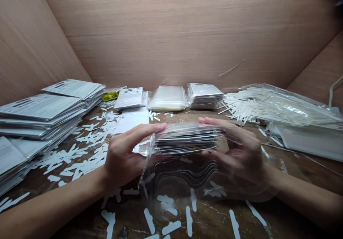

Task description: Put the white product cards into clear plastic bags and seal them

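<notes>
Brown tabletop [307,172], left hand [123,153] and right hand [246,153], two-handed grip around one packet stack [184,140], three small stacks [168,97] behind

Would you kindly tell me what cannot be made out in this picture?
- Head view: inner faces of the held packets, hidden by their neighbours.
- Head view: some fingers of the left hand, hidden behind the hand and packets.
- Head view: fine print on the left-side stacks, too small and blurred.
- Head view: the outer end of those stacks, cut off by the left edge.
</notes>
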Available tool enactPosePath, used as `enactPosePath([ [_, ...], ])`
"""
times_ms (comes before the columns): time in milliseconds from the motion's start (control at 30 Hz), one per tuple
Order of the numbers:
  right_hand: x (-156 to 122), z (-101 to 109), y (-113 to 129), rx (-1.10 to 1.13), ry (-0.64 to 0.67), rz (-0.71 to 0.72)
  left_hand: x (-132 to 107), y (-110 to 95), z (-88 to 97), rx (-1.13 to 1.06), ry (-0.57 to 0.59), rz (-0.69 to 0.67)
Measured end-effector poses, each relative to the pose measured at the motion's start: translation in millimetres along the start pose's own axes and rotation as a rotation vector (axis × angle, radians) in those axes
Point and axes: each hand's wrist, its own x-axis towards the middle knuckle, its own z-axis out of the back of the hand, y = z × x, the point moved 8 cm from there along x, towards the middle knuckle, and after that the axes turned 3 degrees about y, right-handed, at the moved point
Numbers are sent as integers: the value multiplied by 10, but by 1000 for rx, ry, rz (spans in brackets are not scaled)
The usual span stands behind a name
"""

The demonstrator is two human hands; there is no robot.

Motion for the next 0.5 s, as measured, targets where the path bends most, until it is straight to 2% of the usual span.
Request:
enactPosePath([
  [233, 1, -13, 30, -41, -19, 46, -2, -107, -19, -40, 5, -108],
  [500, 17, -39, 139, 19, 40, 119, 34, -195, -15, -41, 46, -163],
])
